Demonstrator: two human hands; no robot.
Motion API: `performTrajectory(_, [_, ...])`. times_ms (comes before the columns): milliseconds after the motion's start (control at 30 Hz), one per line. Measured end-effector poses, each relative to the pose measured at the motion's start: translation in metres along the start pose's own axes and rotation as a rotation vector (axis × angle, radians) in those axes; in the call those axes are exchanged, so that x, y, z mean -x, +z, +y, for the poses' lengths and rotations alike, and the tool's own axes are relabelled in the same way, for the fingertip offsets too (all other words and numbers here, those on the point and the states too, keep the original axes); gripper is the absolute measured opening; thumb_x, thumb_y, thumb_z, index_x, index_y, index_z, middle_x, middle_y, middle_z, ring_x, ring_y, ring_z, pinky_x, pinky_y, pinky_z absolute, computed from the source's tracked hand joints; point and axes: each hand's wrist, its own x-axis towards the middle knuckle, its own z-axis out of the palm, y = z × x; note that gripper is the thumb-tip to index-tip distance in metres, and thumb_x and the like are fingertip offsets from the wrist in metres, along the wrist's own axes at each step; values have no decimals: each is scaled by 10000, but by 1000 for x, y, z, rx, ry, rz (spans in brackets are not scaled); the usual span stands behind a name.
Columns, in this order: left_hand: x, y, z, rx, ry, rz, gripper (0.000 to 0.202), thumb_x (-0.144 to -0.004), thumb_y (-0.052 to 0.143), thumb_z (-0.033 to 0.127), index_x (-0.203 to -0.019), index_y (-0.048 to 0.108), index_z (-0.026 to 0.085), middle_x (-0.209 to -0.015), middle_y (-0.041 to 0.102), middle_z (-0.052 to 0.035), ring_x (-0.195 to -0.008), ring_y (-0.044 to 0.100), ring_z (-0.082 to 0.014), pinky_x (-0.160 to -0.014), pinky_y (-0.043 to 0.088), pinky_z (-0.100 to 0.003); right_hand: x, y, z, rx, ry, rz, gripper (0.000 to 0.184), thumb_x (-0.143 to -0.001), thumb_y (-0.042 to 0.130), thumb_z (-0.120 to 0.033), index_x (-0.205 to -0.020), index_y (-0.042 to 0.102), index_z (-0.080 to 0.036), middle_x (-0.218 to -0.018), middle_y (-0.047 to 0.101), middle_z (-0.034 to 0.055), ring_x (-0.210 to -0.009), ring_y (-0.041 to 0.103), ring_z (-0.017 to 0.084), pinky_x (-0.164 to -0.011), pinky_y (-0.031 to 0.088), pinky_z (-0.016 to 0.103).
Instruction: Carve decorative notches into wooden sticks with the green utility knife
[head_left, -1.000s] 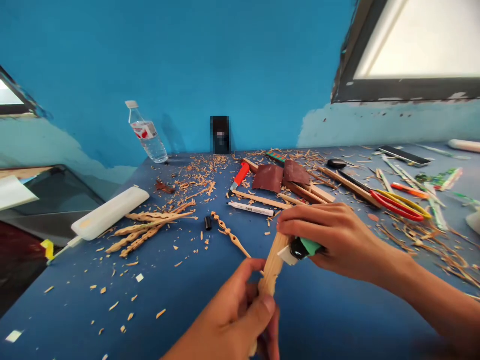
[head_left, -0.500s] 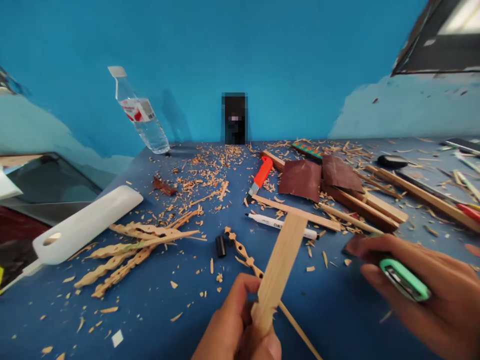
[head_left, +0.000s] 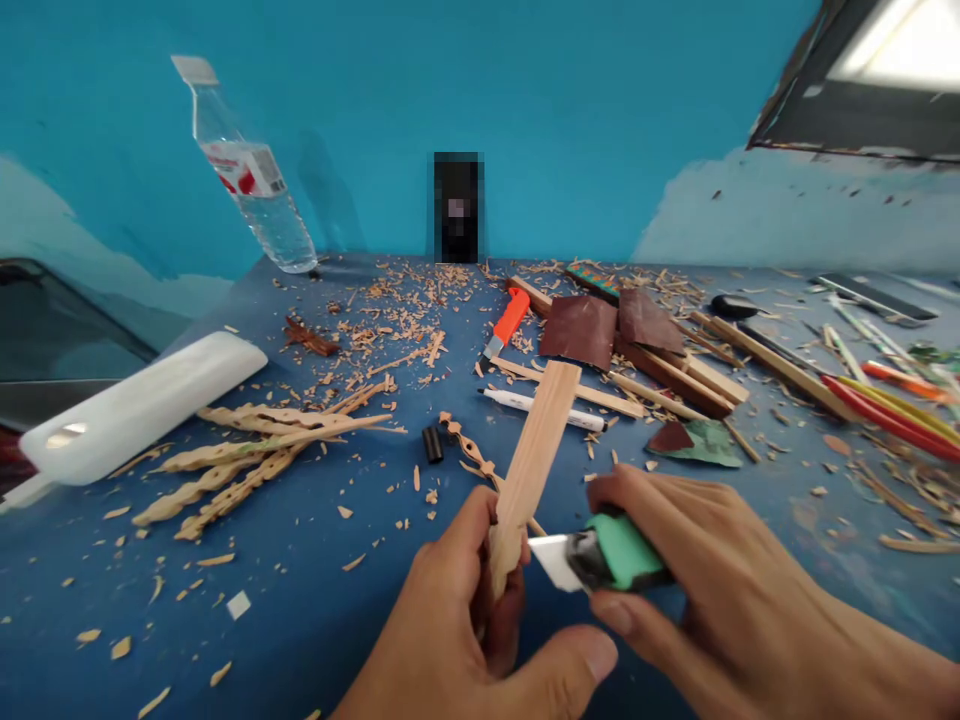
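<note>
In the head view, a flat strip of light wood (head_left: 541, 430) slants upward from my left hand (head_left: 469, 620), whose fingers are wrapped round its lower end. A notch shows on the strip's edge just above the fingers. My right hand (head_left: 697, 580) grips a green utility knife (head_left: 624, 550) with its blade out. The blade (head_left: 555, 562) points left, its tip close beside the notched edge; whether it touches the wood I cannot tell. Behind the strip lie an uncapped white marker (head_left: 506, 399) and a thin carved stick (head_left: 469, 448). The marker's black cap (head_left: 433, 444) stands to the left.
Carved sticks (head_left: 255, 460) and a white paddle-shaped board (head_left: 150, 405) lie left. A water bottle (head_left: 259, 195) stands near the wall. Brown sandpaper (head_left: 579, 331), an orange-handled knife (head_left: 511, 318), wood strips (head_left: 772, 362) and red-handled tools (head_left: 889, 415) lie right. Shavings cover the blue table (head_left: 300, 610).
My right hand has moved left with the knife, bringing its blade to the wood strip. A green and brown sandpaper scrap now shows on the table at right. The view has shifted slightly.
</note>
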Motion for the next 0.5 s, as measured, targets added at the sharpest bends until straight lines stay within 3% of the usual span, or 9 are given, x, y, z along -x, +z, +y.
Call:
performTrajectory(100, [4,-1,3,19,171,-78,595,-622,951,389,-1156,704,299,-917,711,-38,-760,673,-188,-596,546,-235,-3,7,-14,-107,43,-89,142,-1008,485,-392,-1020,455,-253,-839,683,30,-664,650,198,-573,469,348])
performTrajectory(200, [6,1,8,-15,295,-124,362,-691,904,361,-998,736,269,-656,600,7,-642,612,-183,-532,497,-230,-2,12,-20,-155,63,-132,138,-957,509,-367,-1003,477,-240,-825,653,18,-651,604,202,-578,435,360])
performTrajectory(333, [4,3,11,-85,351,-123,323,-736,847,446,-989,733,280,-649,567,13,-559,500,-157,-469,439,-231,-2,14,-21,-171,80,-166,133,-983,483,-360,-1001,490,-228,-837,642,21,-661,573,198,-599,414,365])
performTrajectory(500, [4,2,15,-98,355,-173,268,-701,865,404,-871,698,282,-601,525,29,-539,434,-148,-426,389,-218,-2,12,-21,-208,58,-206,192,-1042,421,-403,-1008,487,-226,-835,635,15,-646,557,188,-592,403,364])
